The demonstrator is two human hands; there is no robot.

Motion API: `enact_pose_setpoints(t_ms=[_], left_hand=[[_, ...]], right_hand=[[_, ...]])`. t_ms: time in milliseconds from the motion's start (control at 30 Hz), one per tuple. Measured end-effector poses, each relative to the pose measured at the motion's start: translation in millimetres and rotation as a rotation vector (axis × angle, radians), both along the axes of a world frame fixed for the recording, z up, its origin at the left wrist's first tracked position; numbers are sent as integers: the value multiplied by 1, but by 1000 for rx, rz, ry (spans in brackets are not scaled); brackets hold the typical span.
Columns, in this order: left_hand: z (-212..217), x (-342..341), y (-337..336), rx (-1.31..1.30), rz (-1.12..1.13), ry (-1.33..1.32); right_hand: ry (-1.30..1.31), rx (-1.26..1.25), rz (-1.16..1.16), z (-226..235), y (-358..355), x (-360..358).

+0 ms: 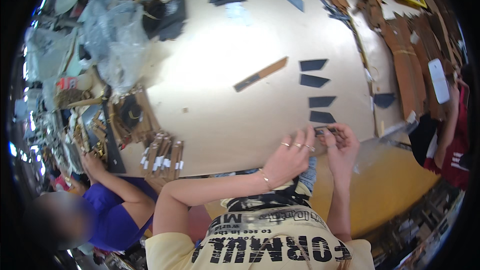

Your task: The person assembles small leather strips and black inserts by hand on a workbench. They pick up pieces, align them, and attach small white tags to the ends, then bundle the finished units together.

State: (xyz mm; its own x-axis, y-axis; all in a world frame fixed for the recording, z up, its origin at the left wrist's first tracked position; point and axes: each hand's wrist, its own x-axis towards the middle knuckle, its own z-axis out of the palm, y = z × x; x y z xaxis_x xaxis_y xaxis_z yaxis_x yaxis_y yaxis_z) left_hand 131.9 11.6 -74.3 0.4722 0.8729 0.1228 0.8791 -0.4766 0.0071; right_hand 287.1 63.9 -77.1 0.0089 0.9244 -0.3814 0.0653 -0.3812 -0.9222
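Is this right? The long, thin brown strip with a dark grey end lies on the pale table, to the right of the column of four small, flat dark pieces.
Not quite: the long, thin brown strip with a dark grey end lies on the pale table, but to the left of the four small, flat dark pieces. The head view shows it.

Left arm (215, 190) bends at the elbow, forearm angled rightward | left hand (289, 159) back-up, fingers loosely bent | right forearm (341, 185) points forward | right hand (342, 146) close beside, fingers curled, thumb near index
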Motion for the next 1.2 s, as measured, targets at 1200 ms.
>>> enact_pose_setpoints(t_ms=[1200], left_hand=[[52,-147,124,-387,314,-1072]], right_hand=[[50,10,18,1,4,3]])
